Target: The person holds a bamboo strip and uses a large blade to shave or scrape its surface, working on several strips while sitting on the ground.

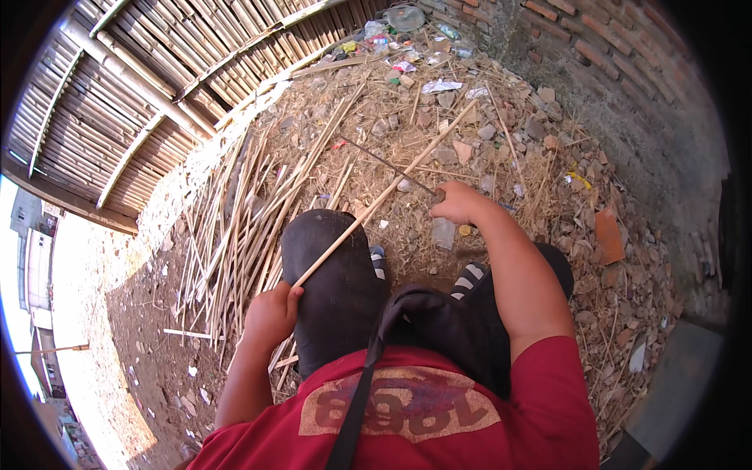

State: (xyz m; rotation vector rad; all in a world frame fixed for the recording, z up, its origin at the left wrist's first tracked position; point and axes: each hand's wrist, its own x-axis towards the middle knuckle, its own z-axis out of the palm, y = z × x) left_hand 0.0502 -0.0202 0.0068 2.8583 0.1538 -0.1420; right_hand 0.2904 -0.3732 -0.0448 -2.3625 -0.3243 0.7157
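Note:
My left hand is closed around the near end of a long, pale bamboo stick. The stick slants up and to the right across my left knee, its far end over the littered ground. My right hand grips the handle of a long knife, its thin dark blade seen nearly edge-on. That blade points up and left and crosses the stick past its middle. Whether it touches the stick, I cannot tell. To the left of my left knee lies a loose pile of similar bamboo sticks.
A bamboo slat wall stands at the upper left, a brick wall at the upper right. Rubble, straw and plastic litter cover the ground. A clear plastic cup lies below my right hand, and a broken tile lies farther right.

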